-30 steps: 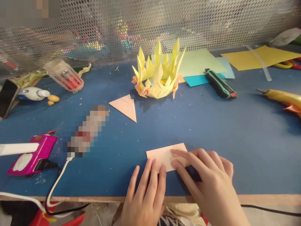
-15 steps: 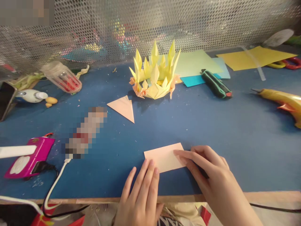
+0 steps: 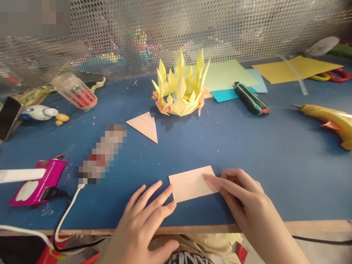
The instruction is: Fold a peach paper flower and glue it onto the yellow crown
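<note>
Flat, not clamped: right hand (image 3: 242,194) fingertips pinning folded peach paper (image 3: 191,183) to blue mat (image 3: 275,154), left hand (image 3: 143,216) open beside its left edge; risk of slipping and a skewed crease.

blue table (image 3: 275,157); pink paper (image 3: 189,183), paper crown (image 3: 181,93), cutter (image 3: 250,98)

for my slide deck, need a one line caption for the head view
Both hands, left hand and right hand, press a folded peach paper rectangle flat on a blue table.
</note>
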Demonstrator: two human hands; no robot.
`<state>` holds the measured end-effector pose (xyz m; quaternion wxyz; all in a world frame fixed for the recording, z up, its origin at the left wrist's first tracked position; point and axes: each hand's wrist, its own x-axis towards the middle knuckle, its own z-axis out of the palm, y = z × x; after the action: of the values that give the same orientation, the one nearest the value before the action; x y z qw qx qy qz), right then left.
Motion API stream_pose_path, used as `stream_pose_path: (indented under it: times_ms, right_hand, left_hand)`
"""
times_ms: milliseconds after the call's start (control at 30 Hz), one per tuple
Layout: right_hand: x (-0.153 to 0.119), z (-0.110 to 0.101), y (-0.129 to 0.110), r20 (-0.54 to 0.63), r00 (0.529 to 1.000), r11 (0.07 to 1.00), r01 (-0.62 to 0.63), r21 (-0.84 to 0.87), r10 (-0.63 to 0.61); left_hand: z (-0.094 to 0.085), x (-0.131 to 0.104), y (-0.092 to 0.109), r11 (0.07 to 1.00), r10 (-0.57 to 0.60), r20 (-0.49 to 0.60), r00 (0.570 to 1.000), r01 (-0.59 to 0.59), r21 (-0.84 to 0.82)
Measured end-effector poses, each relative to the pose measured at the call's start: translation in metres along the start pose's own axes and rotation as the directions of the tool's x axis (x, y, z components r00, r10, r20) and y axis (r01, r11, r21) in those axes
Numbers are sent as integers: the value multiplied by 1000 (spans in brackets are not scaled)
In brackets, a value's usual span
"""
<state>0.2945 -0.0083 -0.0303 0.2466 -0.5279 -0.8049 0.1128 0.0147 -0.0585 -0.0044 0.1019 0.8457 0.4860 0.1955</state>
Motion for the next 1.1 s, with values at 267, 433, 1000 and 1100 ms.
stream_pose_path:
  times_ms: [267,433,1000,1100]
  right_hand:
    - [1,4,-14,-120,992,999,27,-24,-29]
    - [4,5,-22,-150,988,999,21,-24,-24]
    - [0,4,-18,-169,983,997,70,-12,-71]
    - [-7,4,-22,-205,962,984,177,-31,-180]
  left_hand:
    - [-6,5,6,999,-48,-74,996,47,-23]
    - [20,27,31,970,103,-44,994,-90,224]
    - [15,-11,11,889,190,77,979,-205,409]
    - [-1,-8,4,936,210,82,974,-225,272]
